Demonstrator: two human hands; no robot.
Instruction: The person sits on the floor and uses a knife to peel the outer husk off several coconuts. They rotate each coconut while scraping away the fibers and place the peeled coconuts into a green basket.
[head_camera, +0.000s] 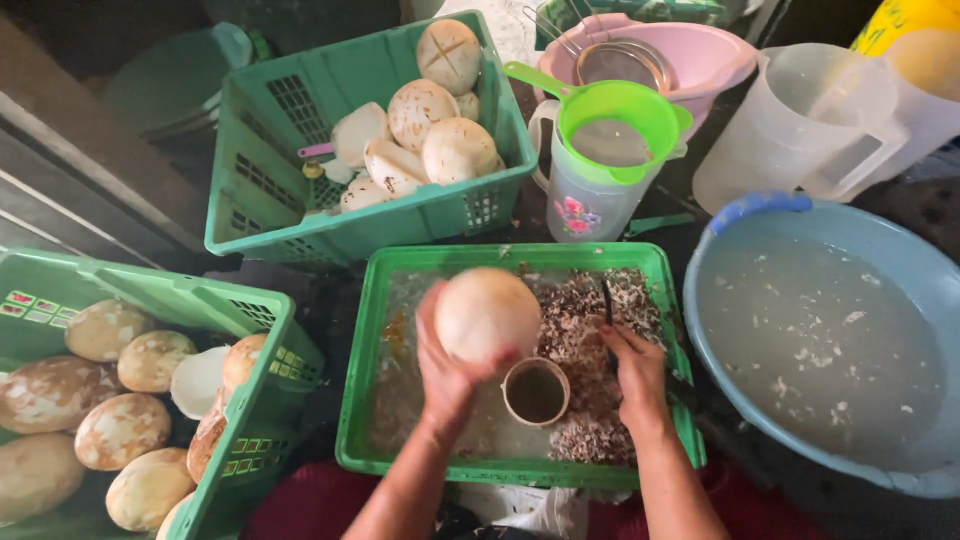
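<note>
My left hand (447, 378) holds a round, pale peeled coconut (487, 314) up over a shallow green tray (355, 400). My right hand (635, 372) grips a dark knife (607, 305) whose blade points away from me, above a heap of brown and white shavings (590, 330) in the tray. A small round cup (536, 391) with dark liquid stands in the tray between my two hands, just below the coconut.
A green crate (250, 200) behind holds peeled coconuts and white pieces. Another green crate (265, 400) at left holds brown-patched coconuts. A blue basin (900, 280) of cloudy water sits right. Behind it are a jug with a green strainer (612, 120), a clear pitcher (800, 130) and a pink bowl (700, 55).
</note>
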